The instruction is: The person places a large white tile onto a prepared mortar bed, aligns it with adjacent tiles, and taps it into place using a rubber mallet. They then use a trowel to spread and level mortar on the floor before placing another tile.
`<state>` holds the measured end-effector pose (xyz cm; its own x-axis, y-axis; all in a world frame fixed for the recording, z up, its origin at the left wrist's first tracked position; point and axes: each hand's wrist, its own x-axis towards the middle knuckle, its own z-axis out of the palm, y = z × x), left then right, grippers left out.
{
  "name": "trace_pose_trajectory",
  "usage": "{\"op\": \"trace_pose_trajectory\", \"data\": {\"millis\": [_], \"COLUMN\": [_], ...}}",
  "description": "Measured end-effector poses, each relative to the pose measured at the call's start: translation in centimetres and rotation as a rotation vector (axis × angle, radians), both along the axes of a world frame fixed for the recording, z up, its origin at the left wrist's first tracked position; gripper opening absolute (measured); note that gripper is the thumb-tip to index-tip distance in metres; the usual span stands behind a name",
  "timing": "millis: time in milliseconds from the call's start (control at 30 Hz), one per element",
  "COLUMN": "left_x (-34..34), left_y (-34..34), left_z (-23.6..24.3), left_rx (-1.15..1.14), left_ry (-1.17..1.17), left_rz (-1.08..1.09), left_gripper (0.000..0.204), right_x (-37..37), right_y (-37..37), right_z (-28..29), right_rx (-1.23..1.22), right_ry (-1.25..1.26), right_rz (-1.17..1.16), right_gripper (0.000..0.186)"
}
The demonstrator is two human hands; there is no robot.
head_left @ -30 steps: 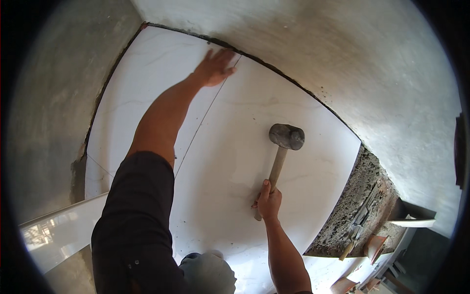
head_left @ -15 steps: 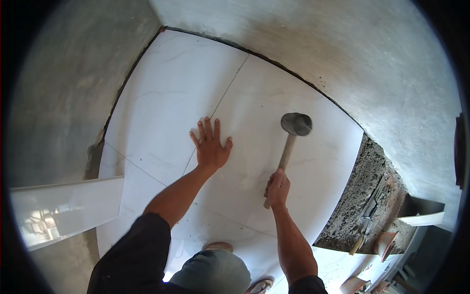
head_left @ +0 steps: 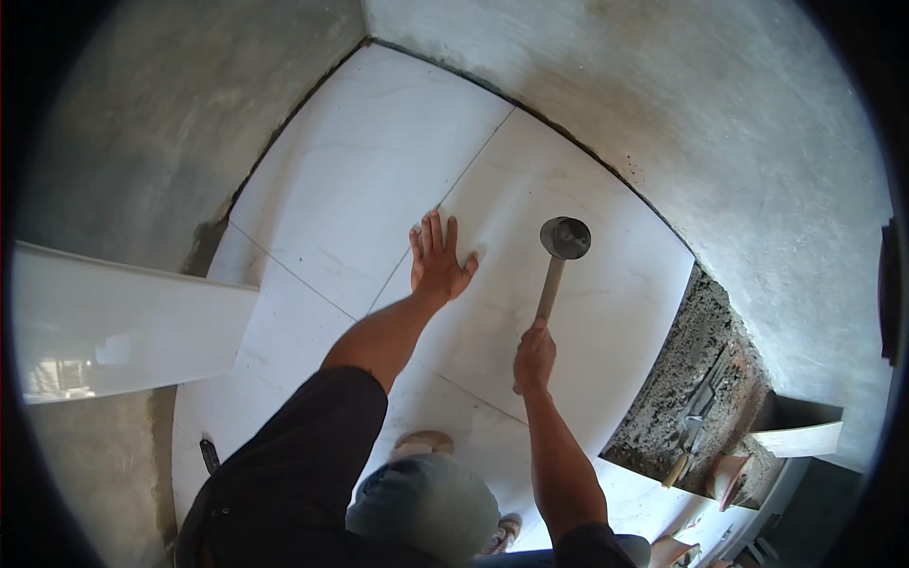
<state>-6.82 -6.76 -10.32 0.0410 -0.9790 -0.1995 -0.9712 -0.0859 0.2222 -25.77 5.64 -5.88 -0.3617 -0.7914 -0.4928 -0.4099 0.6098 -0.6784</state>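
Note:
My right hand (head_left: 536,360) is wrapped round the wooden handle of a rubber mallet (head_left: 565,238). The mallet's dark round head is over the large white tile (head_left: 606,284) on the right; whether it touches the tile I cannot tell. My left hand (head_left: 440,265) lies with fingers spread across the joint between that tile and the white tile (head_left: 379,142) to its left. Both tiles have faint marbled veins.
Bare plaster walls (head_left: 682,104) meet at the far corner. At right, a rough mortar bed (head_left: 663,407) holds a trowel (head_left: 699,407) and a terracotta-coloured piece (head_left: 727,478). A glossy white panel (head_left: 142,312) juts in at left. A small black object (head_left: 209,456) lies lower left.
The view has turned, so the tiles sit differently in it. My left hand remains spread near the joint, and my right hand still grips the mallet. The black object at lower left now shows.

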Motion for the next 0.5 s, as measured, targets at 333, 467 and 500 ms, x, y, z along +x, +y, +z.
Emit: {"op": "trace_pose_trajectory", "data": {"millis": [333, 467, 500], "left_x": [-0.3, -0.4, -0.4], "left_y": [0.1, 0.3, 0.5], "left_z": [0.8, 0.2, 0.2], "left_rx": [0.071, -0.014, -0.026], "left_ry": [-0.017, 0.013, 0.024], "left_rz": [0.007, 0.026, 0.044], "left_gripper": [0.079, 0.078, 0.078], "right_x": [1.4, 1.9, 1.9], "right_y": [-0.4, 1.2, 1.5], "right_z": [2.0, 2.0, 1.9], "right_rx": [-0.004, -0.033, -0.095], "right_ry": [0.073, 0.086, 0.088], "right_rz": [0.123, 0.137, 0.143], "right_gripper": [0.06, 0.057, 0.056]}}
